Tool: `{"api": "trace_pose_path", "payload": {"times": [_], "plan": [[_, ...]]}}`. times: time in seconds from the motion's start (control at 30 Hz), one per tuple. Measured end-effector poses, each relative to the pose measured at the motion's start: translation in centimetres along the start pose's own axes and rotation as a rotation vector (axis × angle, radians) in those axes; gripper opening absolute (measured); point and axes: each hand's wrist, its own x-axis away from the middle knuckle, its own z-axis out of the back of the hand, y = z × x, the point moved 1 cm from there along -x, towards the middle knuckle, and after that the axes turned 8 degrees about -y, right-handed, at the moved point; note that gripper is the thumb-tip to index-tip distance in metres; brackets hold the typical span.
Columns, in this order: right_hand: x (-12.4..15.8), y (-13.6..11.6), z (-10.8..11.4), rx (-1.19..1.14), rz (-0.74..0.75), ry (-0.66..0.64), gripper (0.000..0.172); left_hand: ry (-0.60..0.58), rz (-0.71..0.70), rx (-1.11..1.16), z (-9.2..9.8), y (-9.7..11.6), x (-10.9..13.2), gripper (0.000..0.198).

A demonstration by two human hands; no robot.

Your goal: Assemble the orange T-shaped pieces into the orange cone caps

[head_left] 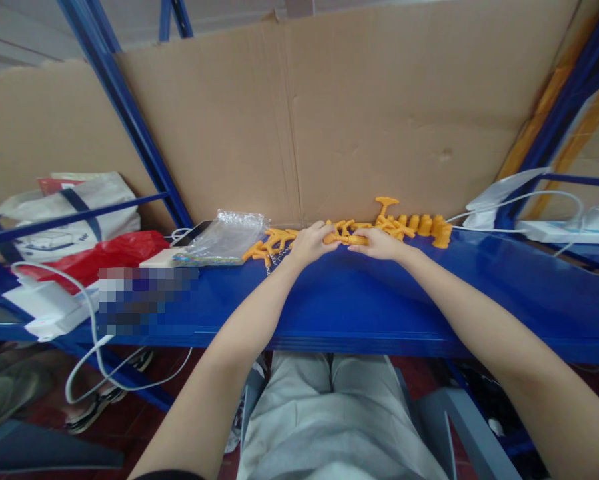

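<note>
My left hand (312, 244) and my right hand (380, 245) face each other at the back of the blue shelf. Between them is an orange plastic piece (348, 239), with the fingers of both hands closed on its ends. Its exact shape is partly covered by the fingers. Beside my left hand lie orange branching plastic pieces (279, 238) with a thin patterned cord (274, 259). Behind and right of my right hand are more orange pieces, one a T-shaped part with a ridged stem (386, 205), and several rounded orange plugs (432, 227).
A clear plastic bag (224, 237) and a phone (198, 233) lie left of the pieces. Farther left are a red bag (129, 252), a canvas bag (74, 213) and a white charger with cables (46, 303). Cardboard (379, 107) walls the back; a power strip (564, 232) sits right.
</note>
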Motion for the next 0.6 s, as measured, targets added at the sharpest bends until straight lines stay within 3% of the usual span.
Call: {"api": "trace_pose_path", "payload": {"times": [0.33, 0.6], "plan": [[0.2, -0.3, 0.8, -0.234, 0.026, -0.083, 0.050, 0.000, 0.056, 0.041, 0.6, 0.5, 0.0, 0.025], [0.8, -1.2, 1.9, -0.280, -0.027, -0.133, 0.046, -0.019, 0.074, 0.033, 0.8, 0.9, -0.2, 0.027]]}}
